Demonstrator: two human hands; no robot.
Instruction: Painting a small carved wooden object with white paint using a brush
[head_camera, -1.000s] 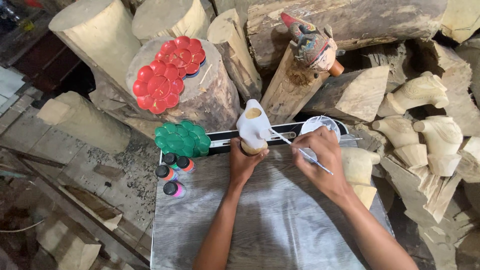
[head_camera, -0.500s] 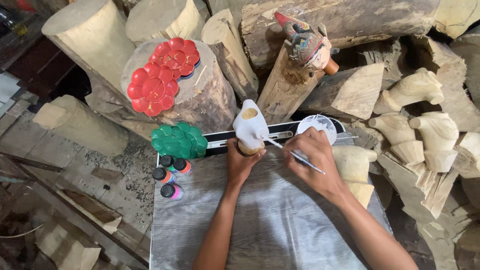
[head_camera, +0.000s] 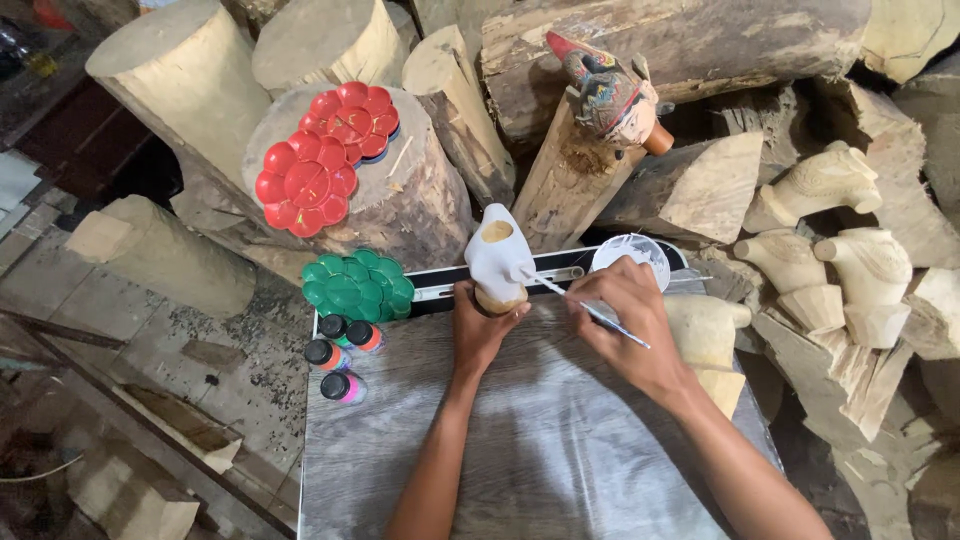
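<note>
Left hand (head_camera: 480, 330) grips the base of a white-coated wooden carving (head_camera: 498, 258), standing upright at the far edge of the grey board (head_camera: 520, 450). Right hand (head_camera: 630, 325) pinches a thin brush (head_camera: 585, 305), tip touching the carving's right side. White paint dish (head_camera: 632, 255) sits just beyond the right hand. Green palette (head_camera: 358, 285) and three small paint bottles (head_camera: 340, 357) lie left of the carving.

Judgement: steady base grip, short light strokes, turn the carving rather than the wrist, reload from the dish sparingly.

three paint bottles (head_camera: 337, 357), two red palettes (head_camera: 325, 155)
</note>
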